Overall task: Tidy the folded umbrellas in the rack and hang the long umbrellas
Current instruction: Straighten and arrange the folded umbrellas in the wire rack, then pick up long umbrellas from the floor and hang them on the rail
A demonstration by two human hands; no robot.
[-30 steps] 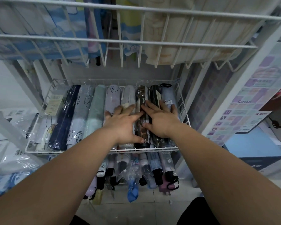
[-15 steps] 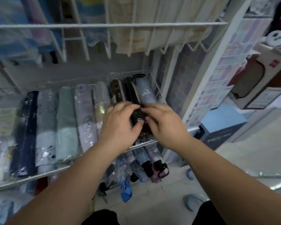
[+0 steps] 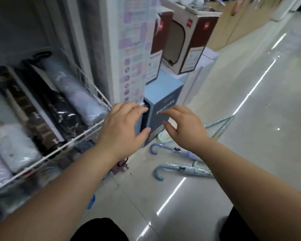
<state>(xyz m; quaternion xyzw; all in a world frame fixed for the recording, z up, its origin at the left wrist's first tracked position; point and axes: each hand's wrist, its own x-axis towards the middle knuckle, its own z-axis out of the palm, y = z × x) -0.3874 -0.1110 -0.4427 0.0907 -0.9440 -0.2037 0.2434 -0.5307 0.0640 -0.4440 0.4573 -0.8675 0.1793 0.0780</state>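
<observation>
Folded umbrellas lie side by side in the white wire rack (image 3: 80,136) at the left: a pale blue one (image 3: 73,91), a black one (image 3: 54,108) and a brown patterned one (image 3: 24,108). Long umbrellas with hooked handles lie on the floor at the right: a blue one (image 3: 184,171), a purple-blue one (image 3: 165,149) and a pale green one (image 3: 219,127). My left hand (image 3: 123,131) hovers just right of the rack's front corner, fingers relaxed, holding nothing. My right hand (image 3: 184,127) hangs beside it, above the floor umbrellas, fingers loosely spread and empty.
A blue box (image 3: 162,108) stands on the floor behind my hands, against a white shelf post (image 3: 115,49) covered in stickers. Brown and white boxes (image 3: 189,42) are stacked beyond it. More folded umbrellas sit on a lower shelf (image 3: 87,148). Glossy tiled floor (image 3: 250,101) stretches right.
Both hands have let go of the black folded umbrella and left the rack, moving right. My view has swung right, showing the long umbrellas on the floor.
</observation>
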